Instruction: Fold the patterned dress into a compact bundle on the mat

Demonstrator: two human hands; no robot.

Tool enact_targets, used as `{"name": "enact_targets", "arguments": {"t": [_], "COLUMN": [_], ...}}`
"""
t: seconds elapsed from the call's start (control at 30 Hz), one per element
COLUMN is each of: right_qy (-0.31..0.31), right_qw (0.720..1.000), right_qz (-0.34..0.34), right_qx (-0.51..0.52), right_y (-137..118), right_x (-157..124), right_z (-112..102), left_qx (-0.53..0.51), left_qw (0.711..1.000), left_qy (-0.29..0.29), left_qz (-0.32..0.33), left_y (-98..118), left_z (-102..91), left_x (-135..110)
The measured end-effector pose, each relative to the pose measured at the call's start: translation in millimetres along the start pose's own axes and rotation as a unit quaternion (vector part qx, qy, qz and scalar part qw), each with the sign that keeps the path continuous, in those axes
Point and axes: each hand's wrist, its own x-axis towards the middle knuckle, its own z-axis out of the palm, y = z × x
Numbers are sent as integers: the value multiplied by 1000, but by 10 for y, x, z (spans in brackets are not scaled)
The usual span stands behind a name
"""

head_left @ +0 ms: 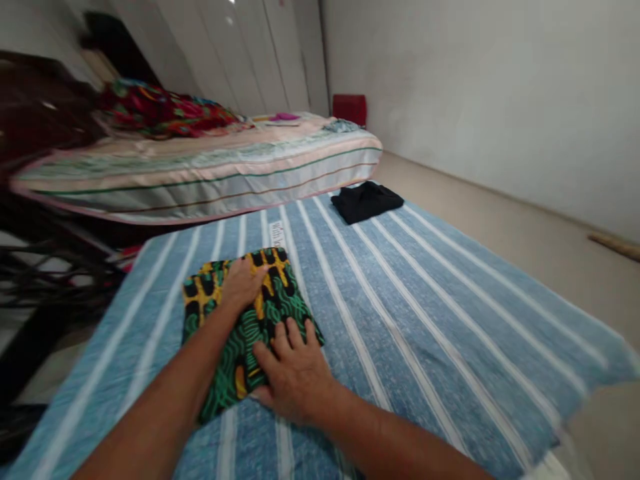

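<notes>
A folded cloth (250,340) with a green, black and yellow pattern lies on a blue-and-white striped bedsheet (425,333). My left hand (243,283) rests on the upper part of the cloth; its thumb points right, while its other fingers are partly hidden. Flat on the lower right part of the cloth lies my right hand (295,373), fingers spread. Neither hand appears to grip the fabric. Farther off, near the sheet's far edge, sits a folded black garment (367,201).
Beyond the striped surface stands a second bed (225,180) with a pale striped cover and a red floral bundle (165,112). A red box-like object (349,109) is by the white wall (475,87). Dark clutter (55,280) fills the left side; a stick-like object (615,247) lies on the floor.
</notes>
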Motion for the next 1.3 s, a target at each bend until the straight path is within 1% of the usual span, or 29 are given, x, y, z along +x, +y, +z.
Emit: {"name": "enact_targets", "arguments": {"t": [0.07,0.13,0.2,0.27,0.33,0.4,0.47,0.53,0.6,0.7,0.77,0.93,1.0,1.07,1.17,1.3], "right_qy": [-12,-20,-23,-23,-25,-24,-13,5,27,51,54,37,24,13,9,5], "right_qw": [1000,999,999,999,999,1000,1000,1000,998,991,987,983,983,981,979,979], "right_qz": [3,5,6,5,4,5,3,-19,-59,-118,-139,-138,-141,-149,-161,-159], "right_qx": [20,31,36,34,26,15,2,-8,-15,-36,-59,-111,-118,-120,-124,-125], "right_y": [-19,-32,-39,-44,-48,-52,-54,-51,-50,-76,-120,-218,-212,-184,-145,-155], "right_x": [-13,-31,-51,-65,-72,-75,-81,-96,-119,-148,-147,-78,-59,-59,-72,-51], "right_z": [48,84,109,133,161,188,209,227,249,286,301,293,289,288,285,261], "left_qx": [19,-8,-35,-52,-56,-50,-34,-10,16,54,75,106,110,111,111,129], "left_qw": [999,1000,999,996,994,993,992,991,990,990,991,991,990,991,992,991], "left_qy": [25,17,0,-17,-30,-36,-33,-29,-24,-15,-18,-77,-87,-79,-55,-30], "left_qz": [-19,2,39,72,89,103,116,129,137,129,112,38,15,10,25,33], "left_y": [-62,-146,-211,-249,-269,-282,-293,-300,-297,-267,-235,-185,-196,-228,-291,-343], "left_z": [-78,-152,-225,-288,-332,-356,-362,-350,-325,-289,-288,-340,-339,-322,-299,-318], "left_x": [-142,-361,-671,-1044,-1427,-1774,-2060,-2281,-2440,-2566,-2584,-2545,-2549,-2573,-2622,-2656]}}
